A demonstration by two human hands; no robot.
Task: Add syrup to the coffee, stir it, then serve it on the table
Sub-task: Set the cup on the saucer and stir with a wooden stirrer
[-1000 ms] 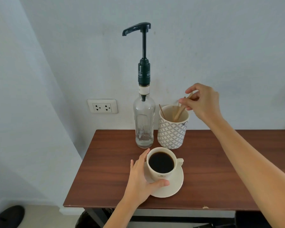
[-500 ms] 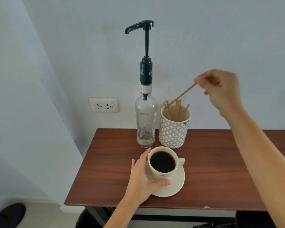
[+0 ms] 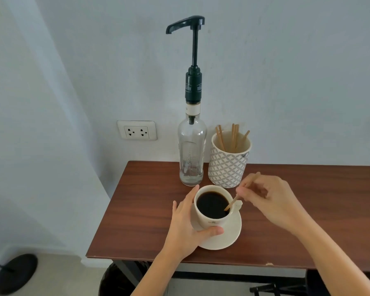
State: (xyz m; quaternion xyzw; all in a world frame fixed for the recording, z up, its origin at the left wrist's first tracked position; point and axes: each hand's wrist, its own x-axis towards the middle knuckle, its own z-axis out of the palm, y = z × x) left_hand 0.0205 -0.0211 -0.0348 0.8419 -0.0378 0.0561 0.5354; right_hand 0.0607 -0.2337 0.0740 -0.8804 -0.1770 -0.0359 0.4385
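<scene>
A white cup of black coffee (image 3: 212,205) stands on a white saucer (image 3: 229,236) near the front of the brown table (image 3: 150,221). My left hand (image 3: 185,229) wraps the cup's left side, thumb across its front. My right hand (image 3: 267,197) pinches a thin wooden stir stick (image 3: 232,204) whose lower tip dips into the coffee at the cup's right rim. Behind the cup, a clear glass syrup bottle (image 3: 191,150) with a tall black pump stands against the wall.
A patterned white holder (image 3: 229,167) with several wooden sticks stands right of the bottle. A wall socket (image 3: 137,130) sits to the left. The table's left and front edges are close; a black round base (image 3: 15,272) lies on the floor.
My right hand drew a stick out of the holder, came down and forward, and put its tip into the coffee. My left hand stayed on the cup.
</scene>
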